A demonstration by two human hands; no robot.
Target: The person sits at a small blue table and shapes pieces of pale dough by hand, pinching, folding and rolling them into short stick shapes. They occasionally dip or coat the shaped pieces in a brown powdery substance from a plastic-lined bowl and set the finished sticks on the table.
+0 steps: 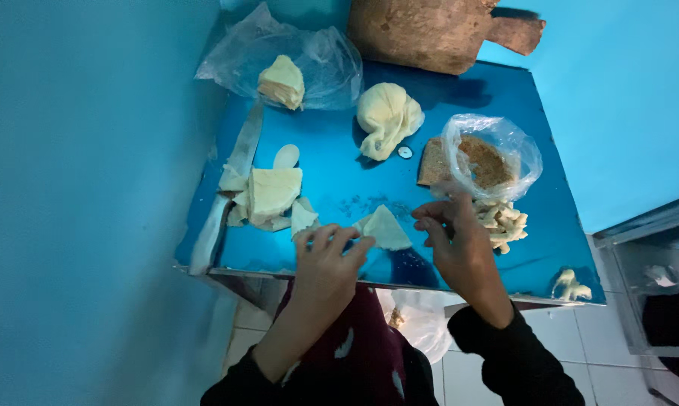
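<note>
Two bare hands work over the blue tabletop (339,180), with a brown wooden board (430,30) lying at its far edge. Beside the board a clear plastic bag (317,60) holds a pale dough block (281,81), and a dough ball (387,116) sits near a bag of brown crumbs (490,158). Cut dough sheets (272,192) lie at left. The left hand (326,263) pinches the corner of a triangular dough piece (384,228) near the front edge; the right hand (460,240) hovers beside it with fingers curled, grasping nothing visible
</note>
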